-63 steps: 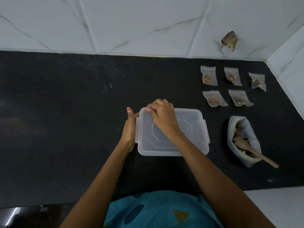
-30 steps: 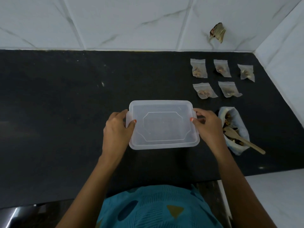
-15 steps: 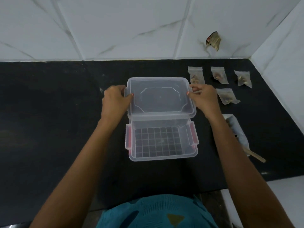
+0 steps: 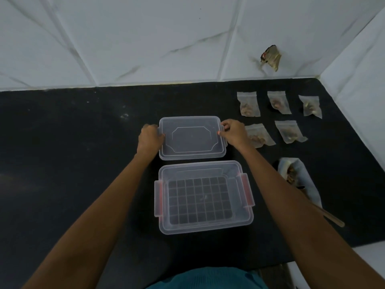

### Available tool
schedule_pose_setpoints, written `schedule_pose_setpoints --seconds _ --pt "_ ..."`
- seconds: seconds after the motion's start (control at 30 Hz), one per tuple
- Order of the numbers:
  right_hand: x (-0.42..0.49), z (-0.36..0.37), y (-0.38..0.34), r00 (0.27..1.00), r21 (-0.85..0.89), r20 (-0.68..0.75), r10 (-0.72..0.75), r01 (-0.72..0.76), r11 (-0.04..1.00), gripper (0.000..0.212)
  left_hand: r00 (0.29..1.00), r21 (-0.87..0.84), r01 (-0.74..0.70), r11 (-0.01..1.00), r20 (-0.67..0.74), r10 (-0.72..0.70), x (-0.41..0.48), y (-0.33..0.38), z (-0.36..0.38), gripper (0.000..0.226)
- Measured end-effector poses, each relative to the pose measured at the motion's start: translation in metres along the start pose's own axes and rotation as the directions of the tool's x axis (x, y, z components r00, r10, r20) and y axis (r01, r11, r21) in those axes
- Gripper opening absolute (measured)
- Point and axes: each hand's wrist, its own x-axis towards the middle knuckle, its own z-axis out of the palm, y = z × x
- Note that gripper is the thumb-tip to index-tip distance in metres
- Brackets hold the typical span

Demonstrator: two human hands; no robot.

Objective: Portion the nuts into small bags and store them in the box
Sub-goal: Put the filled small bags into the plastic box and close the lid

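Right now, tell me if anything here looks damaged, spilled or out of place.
Only the wall: a ragged brownish patch breaks the white tile above the small bags. Nothing looks spilled on the counter.

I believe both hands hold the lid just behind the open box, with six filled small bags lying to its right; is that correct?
Not quite: the head view shows five filled small bags, not six. The left hand and right hand do hold the lid just behind the open box.
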Motion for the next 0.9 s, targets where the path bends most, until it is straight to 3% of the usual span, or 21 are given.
schedule_pose_setpoints --seconds 0.37,0.5,0.7,0.9 --pt "0.003 0.013 0.014 0.997 0.017 -0.066 -0.033 0.034 0.999 0.027 0.997 0.206 -0.05 0.977 -0.044 0.06 -0.008 0.006 0.01 0.045" --pt "-0.001 0.004 0.012 0.988 -0.002 -0.115 -0.101 0.101 0.995 0.034 0.986 0.247 -0.128 0.96 -0.073 0.15 -0.011 0.025 0.007 0.051" --pt "-0.011 -0.028 0.022 0.949 -0.264 -0.124 -0.291 0.252 0.931 0.052 0.929 0.335 -0.342 0.878 -0.022 0.37 -0.029 0.081 0.028 0.061" --pt "-0.012 -0.073 0.072 0.959 -0.372 -0.094 -0.267 0.215 0.903 0.056 0.914 0.34 -0.399 0.852 0.066 0.401 -0.044 0.15 0.08 0.063"
